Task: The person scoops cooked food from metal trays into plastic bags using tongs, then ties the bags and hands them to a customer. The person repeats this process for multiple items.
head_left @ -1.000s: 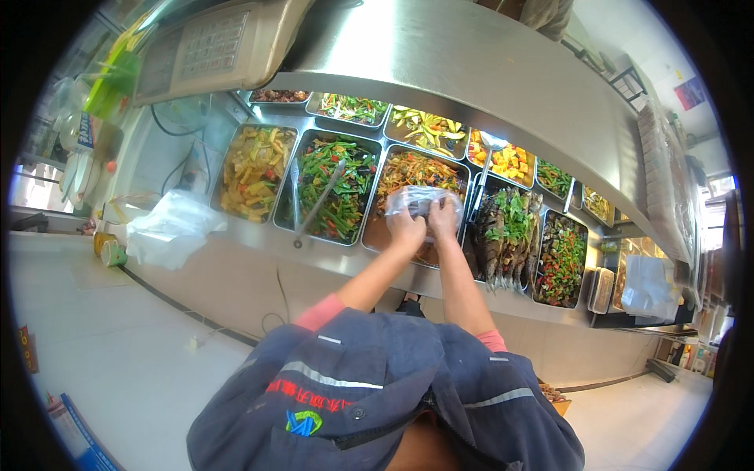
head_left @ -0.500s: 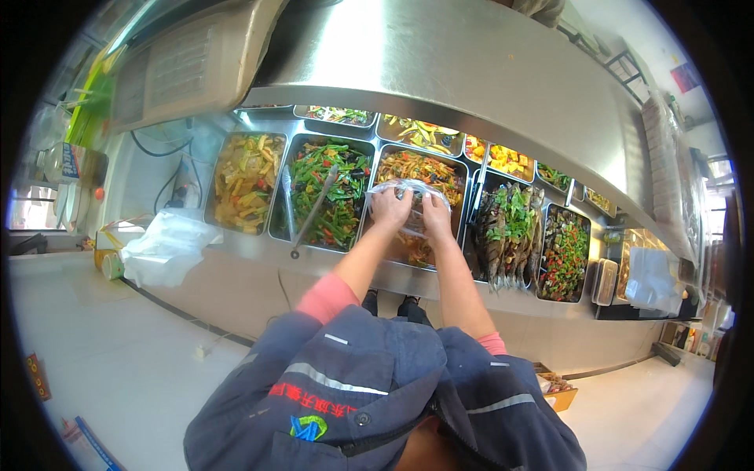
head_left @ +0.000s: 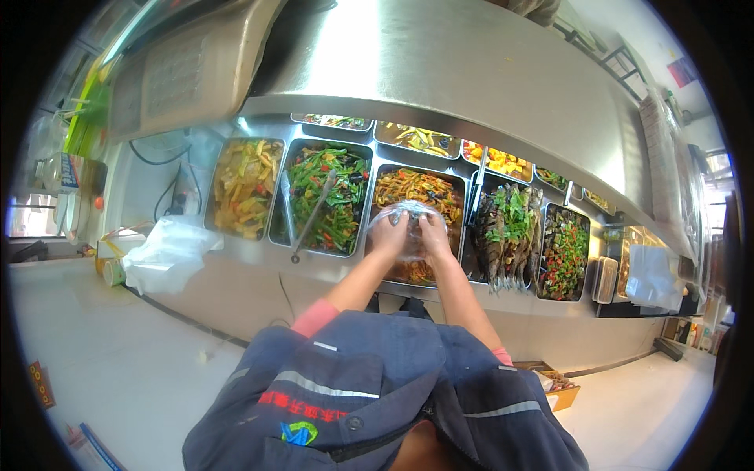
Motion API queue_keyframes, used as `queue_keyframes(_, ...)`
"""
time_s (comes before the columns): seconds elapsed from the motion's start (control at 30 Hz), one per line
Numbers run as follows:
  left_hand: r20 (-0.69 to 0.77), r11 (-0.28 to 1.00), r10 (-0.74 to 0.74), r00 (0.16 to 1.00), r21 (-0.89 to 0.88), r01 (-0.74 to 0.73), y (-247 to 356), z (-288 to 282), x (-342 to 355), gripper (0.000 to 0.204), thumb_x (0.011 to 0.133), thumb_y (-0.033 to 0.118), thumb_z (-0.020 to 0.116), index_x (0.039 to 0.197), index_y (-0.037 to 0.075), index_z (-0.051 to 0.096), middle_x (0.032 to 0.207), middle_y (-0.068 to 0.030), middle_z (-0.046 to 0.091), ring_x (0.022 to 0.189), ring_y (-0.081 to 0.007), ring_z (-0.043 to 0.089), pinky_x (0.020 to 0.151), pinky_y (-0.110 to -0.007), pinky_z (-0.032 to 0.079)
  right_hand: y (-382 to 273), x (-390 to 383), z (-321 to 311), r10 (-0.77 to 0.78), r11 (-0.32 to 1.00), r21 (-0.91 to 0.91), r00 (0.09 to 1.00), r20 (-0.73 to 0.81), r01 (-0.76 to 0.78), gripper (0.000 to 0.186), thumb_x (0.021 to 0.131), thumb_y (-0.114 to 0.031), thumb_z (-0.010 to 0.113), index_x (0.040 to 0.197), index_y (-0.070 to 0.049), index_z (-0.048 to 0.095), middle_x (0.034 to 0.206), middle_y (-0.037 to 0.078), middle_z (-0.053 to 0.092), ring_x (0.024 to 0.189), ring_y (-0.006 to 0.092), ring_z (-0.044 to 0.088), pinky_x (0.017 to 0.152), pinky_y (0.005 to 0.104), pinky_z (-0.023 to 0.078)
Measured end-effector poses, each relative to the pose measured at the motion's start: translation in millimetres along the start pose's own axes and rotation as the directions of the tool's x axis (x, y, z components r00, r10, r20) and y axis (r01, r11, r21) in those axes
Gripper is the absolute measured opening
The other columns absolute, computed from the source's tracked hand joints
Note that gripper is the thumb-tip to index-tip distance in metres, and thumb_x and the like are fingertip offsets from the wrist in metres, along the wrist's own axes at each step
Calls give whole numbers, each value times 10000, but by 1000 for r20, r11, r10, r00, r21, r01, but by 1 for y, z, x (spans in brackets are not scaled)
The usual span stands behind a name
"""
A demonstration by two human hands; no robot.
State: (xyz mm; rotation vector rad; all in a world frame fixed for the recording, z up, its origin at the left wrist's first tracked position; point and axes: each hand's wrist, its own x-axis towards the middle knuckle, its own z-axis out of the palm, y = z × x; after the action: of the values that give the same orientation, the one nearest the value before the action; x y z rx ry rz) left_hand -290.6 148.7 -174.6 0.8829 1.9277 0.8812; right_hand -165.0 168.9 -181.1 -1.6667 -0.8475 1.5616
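Note:
My left hand and my right hand are closed on a crumpled clear plastic bag above a steel tray of shredded food, their thumbs near each other. Whether the bag has anything inside is hard to tell. To the left is a tray of green vegetables with metal tongs lying across it. To the right is a tray of whole fish topped with green herbs.
A steel shelf overhangs the back row of trays. A scale-like machine sits upper left. A yellow vegetable tray, white bags, another vegetable tray and pale bags line the counter.
Both hands stay on the bag. They rose slightly, then came back down a little, and the bag looks rounder and more bunched between them.

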Motion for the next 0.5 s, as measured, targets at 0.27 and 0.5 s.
queue_keyframes(0.27, -48, 990, 20, 999, -138, -26, -4, 4, -7, 483, 901, 354, 692, 1217, -10, 663, 1154, -175, 696, 1071, -286, 653, 926, -385, 492, -7, -4, -4, 11, 997, 71, 1000, -12, -10, 277, 1048, -222, 529, 1236, -40, 619, 1114, 57, 640, 1007, 160, 590, 891, 343, 479)
queue_keyframes(0.5, 176, 855, -56, 983, -500, 139, 32, -11, -22, 305, 959, 247, 674, 1155, 16, 634, 1061, -66, 650, 994, -145, 606, 854, -313, 488, -49, -25, -5, -5, 946, 322, 995, 102, -28, 211, 1024, -234, 590, 1136, -63, 639, 1026, 30, 648, 910, 135, 599, 798, 308, 494)
